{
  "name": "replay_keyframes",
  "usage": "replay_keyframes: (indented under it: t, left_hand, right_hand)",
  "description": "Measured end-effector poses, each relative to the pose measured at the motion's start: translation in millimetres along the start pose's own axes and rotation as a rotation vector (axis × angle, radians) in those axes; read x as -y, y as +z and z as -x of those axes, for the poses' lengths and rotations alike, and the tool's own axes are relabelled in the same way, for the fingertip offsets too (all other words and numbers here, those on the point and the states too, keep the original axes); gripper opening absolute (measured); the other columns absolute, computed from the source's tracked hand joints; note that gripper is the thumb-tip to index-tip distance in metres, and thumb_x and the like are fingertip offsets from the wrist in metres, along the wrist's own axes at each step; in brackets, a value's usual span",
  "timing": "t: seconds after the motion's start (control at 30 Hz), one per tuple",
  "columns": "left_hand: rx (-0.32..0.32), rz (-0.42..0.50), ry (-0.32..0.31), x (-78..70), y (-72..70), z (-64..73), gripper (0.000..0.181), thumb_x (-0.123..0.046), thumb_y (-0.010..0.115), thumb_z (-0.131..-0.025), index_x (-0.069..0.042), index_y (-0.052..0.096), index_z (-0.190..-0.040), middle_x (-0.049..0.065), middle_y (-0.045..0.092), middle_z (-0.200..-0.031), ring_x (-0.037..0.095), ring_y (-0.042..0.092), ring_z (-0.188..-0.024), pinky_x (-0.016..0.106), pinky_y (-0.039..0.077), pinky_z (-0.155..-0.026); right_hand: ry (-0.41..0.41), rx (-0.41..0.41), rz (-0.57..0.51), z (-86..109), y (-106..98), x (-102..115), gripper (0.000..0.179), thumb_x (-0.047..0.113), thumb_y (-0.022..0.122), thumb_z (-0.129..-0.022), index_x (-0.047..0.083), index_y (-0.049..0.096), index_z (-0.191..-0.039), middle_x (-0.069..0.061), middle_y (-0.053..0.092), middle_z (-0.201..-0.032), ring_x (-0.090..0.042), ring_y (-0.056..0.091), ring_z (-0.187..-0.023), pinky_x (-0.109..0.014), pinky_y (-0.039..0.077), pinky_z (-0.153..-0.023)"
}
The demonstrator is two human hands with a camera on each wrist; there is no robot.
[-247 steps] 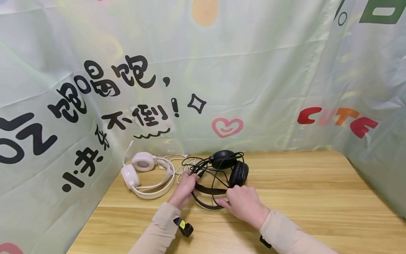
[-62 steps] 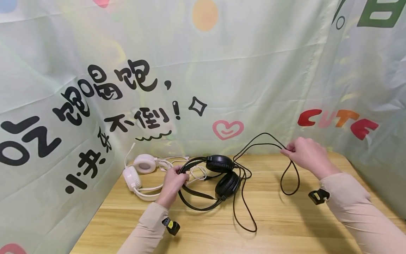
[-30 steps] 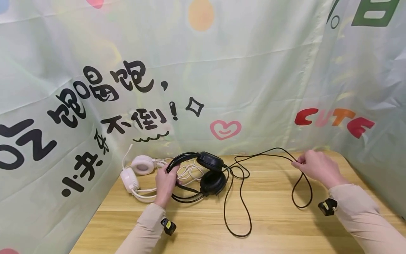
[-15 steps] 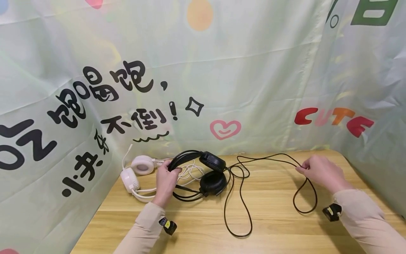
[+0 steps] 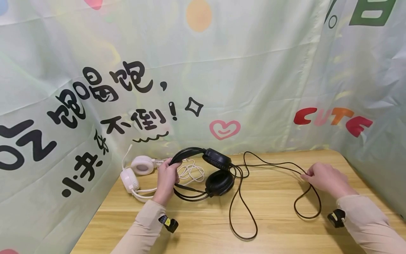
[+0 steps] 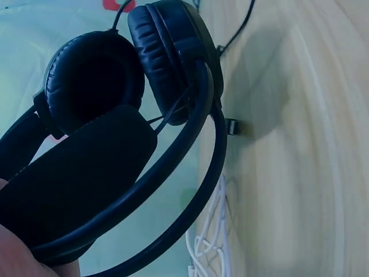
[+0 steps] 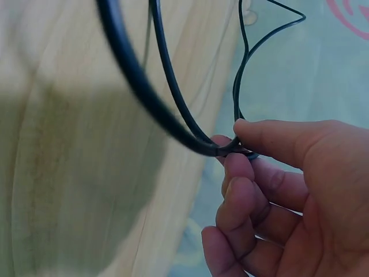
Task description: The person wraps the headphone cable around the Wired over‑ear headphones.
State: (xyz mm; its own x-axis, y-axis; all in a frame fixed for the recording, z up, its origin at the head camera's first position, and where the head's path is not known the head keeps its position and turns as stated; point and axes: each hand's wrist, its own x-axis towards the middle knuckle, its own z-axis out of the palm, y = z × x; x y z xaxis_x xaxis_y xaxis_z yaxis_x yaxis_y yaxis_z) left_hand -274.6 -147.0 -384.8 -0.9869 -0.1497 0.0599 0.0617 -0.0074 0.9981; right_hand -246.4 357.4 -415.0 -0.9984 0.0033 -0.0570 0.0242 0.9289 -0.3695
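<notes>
- The black headphones [image 5: 219, 183] are sitting left of centre over the table [image 5: 196, 229], cups toward the right; whether the lower cup is touching the wood, I cannot tell.
- Spreading the black cord [image 5: 274, 164] seems partly done: a stretch is running from the cups across to the right.
- Slack appears to be what is left, with one loop drooping toward the near side and another hanging below the right hand [image 5: 328, 179].
- The white headset [image 5: 130, 180] is resting at the left, apparently not being worked on.
- Reaching in from the near left, the left hand [image 5: 166, 181] is gripping the headband [image 5: 187, 153].
- The right hand, reaching in from the near right, is pinching the cord between thumb and fingers.
</notes>
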Motion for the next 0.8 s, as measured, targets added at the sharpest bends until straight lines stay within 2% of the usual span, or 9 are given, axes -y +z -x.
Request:
replay_keyframes:
  t: [0.17,0.3,0.57,0.63,0.7,0.8]
  left_hand:
    - [0.037,0.075,-0.016,-4.7,1.9,-0.6,0.013,-0.011,0.058,-0.102,-0.011,0.056,-0.089,-0.009,0.029,-0.055,0.007,0.026,-0.043,0.022,0.028,-0.046]
    - [0.049,0.103,-0.014,-9.0,4.7,-1.4,0.016,-0.011,0.059,-0.101,-0.011,0.053,-0.086,-0.010,0.028,-0.055,0.006,0.025,-0.043,0.021,0.027,-0.046]
    - [0.063,0.191,-0.015,-13.8,11.7,-4.9,0.019,-0.009,0.058,-0.102,-0.012,0.055,-0.083,-0.011,0.027,-0.052,0.004,0.024,-0.041,0.019,0.025,-0.044]
    - [0.067,0.197,-0.013,-14.7,12.9,-5.8,0.020,-0.010,0.058,-0.102,-0.013,0.055,-0.083,-0.011,0.027,-0.052,0.004,0.024,-0.042,0.019,0.025,-0.044]
    - [0.070,0.201,-0.009,-15.3,14.1,-6.7,0.020,-0.010,0.058,-0.102,-0.012,0.054,-0.083,-0.011,0.027,-0.053,0.005,0.024,-0.042,0.019,0.024,-0.044]
    - [0.066,0.206,-0.008,-16.4,15.3,-7.9,0.019,-0.011,0.059,-0.102,-0.012,0.054,-0.084,-0.011,0.027,-0.053,0.004,0.024,-0.043,0.019,0.024,-0.044]
  right_hand:
    - [0.007,0.003,0.013,-1.3,0,-2,0.044,0.040,0.071,-0.099,0.023,0.051,-0.064,0.005,0.037,-0.063,-0.017,0.039,-0.064,-0.038,0.027,-0.060]
    - [0.000,0.018,0.032,-3.4,2,0,0.047,0.039,0.072,-0.099,0.024,0.047,-0.061,0.008,0.034,-0.061,-0.016,0.037,-0.061,-0.036,0.026,-0.059]
    - [-0.003,-0.014,0.079,-5.2,0,20,0.050,0.039,0.069,-0.100,0.022,0.047,-0.059,0.007,0.037,-0.058,-0.016,0.039,-0.058,-0.036,0.030,-0.056]
    - [-0.019,-0.021,0.079,-5.4,-4,29,0.043,0.042,0.068,-0.100,0.017,0.062,-0.067,0.001,0.052,-0.064,-0.018,0.047,-0.063,-0.038,0.035,-0.056]
    - [-0.050,-0.025,0.057,-4.6,-6,40,0.041,0.047,0.068,-0.101,0.011,0.075,-0.083,-0.004,0.064,-0.073,-0.019,0.053,-0.068,-0.038,0.039,-0.059]
    - [-0.145,-0.022,-0.018,-0.6,-6,64,0.052,0.054,0.064,-0.104,0.006,0.081,-0.114,-0.006,0.072,-0.083,-0.018,0.058,-0.072,-0.036,0.044,-0.061]
